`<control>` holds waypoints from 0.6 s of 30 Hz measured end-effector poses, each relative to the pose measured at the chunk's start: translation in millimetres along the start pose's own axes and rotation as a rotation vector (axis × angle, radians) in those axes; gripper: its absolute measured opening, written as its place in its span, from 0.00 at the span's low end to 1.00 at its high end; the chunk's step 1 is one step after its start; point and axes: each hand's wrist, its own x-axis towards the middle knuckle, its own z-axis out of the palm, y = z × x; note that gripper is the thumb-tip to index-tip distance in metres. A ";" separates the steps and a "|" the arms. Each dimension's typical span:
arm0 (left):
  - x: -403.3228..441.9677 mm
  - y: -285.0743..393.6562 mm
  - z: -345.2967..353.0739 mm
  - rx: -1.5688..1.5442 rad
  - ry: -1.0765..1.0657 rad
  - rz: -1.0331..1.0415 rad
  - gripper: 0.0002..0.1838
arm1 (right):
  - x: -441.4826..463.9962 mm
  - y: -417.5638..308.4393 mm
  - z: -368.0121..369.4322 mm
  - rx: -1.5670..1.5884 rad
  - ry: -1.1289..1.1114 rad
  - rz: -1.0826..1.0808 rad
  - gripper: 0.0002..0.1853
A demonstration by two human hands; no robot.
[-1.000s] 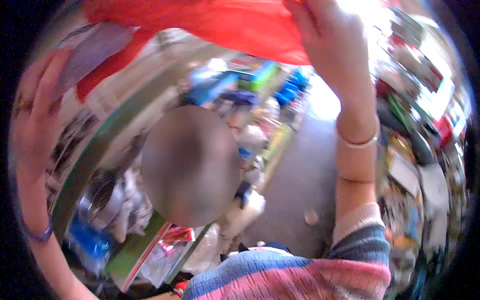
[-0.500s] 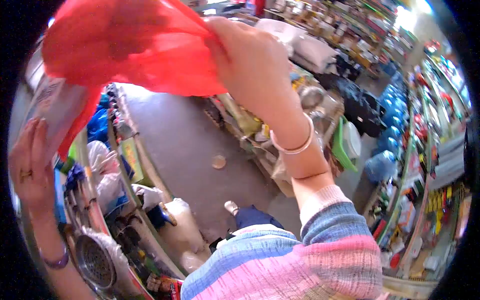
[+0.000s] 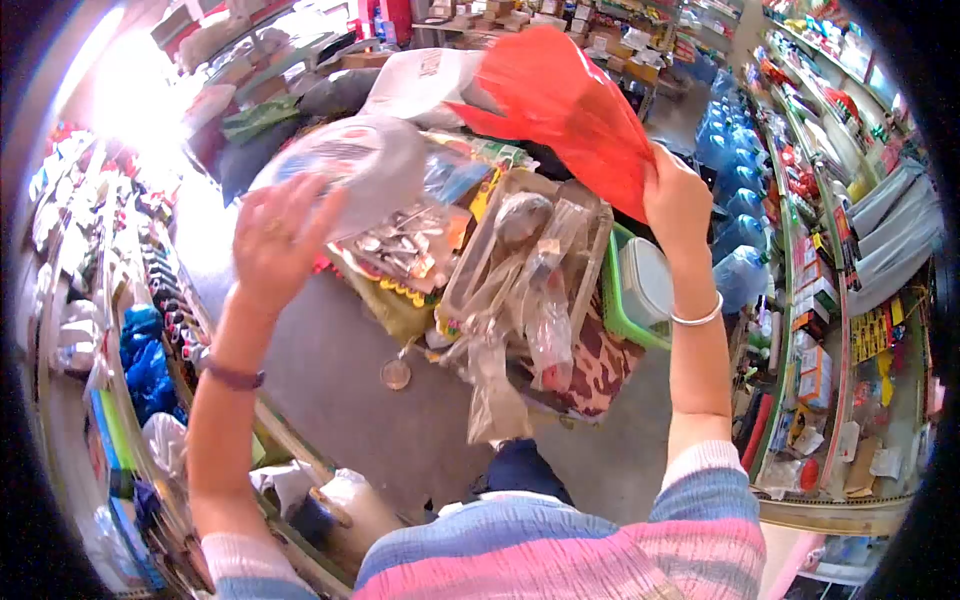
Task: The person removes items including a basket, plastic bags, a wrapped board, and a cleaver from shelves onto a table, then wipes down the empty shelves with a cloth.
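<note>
My left hand (image 3: 280,235), with a ring and a dark bracelet, is raised at the left. Its fingers lie over a bulky package in clear plastic (image 3: 375,165) with printed markings, blurred; the thumb's grip is partly hidden. My right hand (image 3: 678,200), with a pale bangle, pinches the edge of a red plastic bag (image 3: 575,105). The bag spreads up and left from the fingers, and a darker patch shows on it. Both things are in the air above a goods-covered stand. The contents of the package are too blurred to name.
On the stand are metal utensils (image 3: 405,240), a tray (image 3: 600,245) with plastic-wrapped goods, and white sacks (image 3: 425,85) behind. A green basket (image 3: 630,325) stands at its right. Large blue-tinted water bottles (image 3: 743,205) line the right shelves (image 3: 800,330). A small round disc (image 3: 396,375) shows near the floor.
My view has swung left toward the stand. The red bag has moved right with my right hand and is now apart from the clear package by my left hand.
</note>
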 end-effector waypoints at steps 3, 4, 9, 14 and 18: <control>33.6 28.3 92.4 -0.086 0.001 0.033 0.16 | 13.9 54.2 39.1 -0.119 -0.036 0.049 0.13; 44.8 35.4 118.0 -0.118 0.008 0.029 0.17 | 20.9 69.5 47.3 -0.143 -0.037 0.054 0.13; 80.1 84.2 250.5 -0.245 0.012 0.067 0.18 | 29.0 134.2 111.1 -0.234 -0.029 0.021 0.12; 108.7 123.4 332.4 -0.320 0.003 0.086 0.18 | 32.2 165.2 146.6 -0.303 -0.048 -0.005 0.12; 123.3 148.4 369.8 -0.324 -0.089 0.088 0.19 | 31.3 183.1 169.1 -0.307 -0.009 -0.001 0.13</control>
